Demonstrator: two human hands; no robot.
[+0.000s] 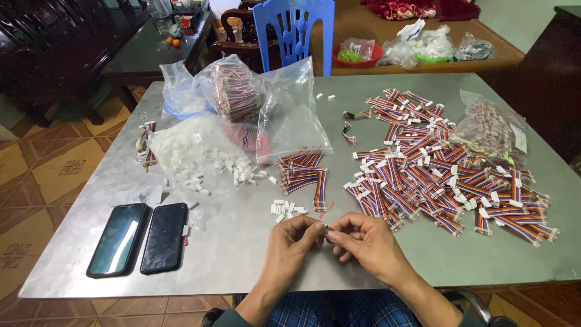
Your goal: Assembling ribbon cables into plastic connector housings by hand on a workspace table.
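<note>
1. Hands meet low in the middle of the grey metal table [242, 254]. The left hand [295, 237] and the right hand [363, 239] come together, fingertips touching.
2. Both hands pinch one tiny wire piece [325, 229] between thumb and fingers. It is too small to tell more about it.
3. Just above the hands lies a little bunch of white plastic plugs [285, 208], loose on the table.
4. Near those sits a small stack of striped wires [304, 172], red, blue and orange, with no plugs on the near ends.
5. To the right spreads a big pile of striped wires with white plugs [445, 172]. It covers much of that side.
6. A clear bag of white plugs [196, 154] lies open to the left, and some plugs spill out of it.
7. Behind it stands a clear bag full of wire bundles [239, 91].
8. Two dark phones [140, 238] lie side by side at the left near edge, well apart from the hands.
9. A blue plastic chair [295, 27] stands at the far side of the table.
</note>
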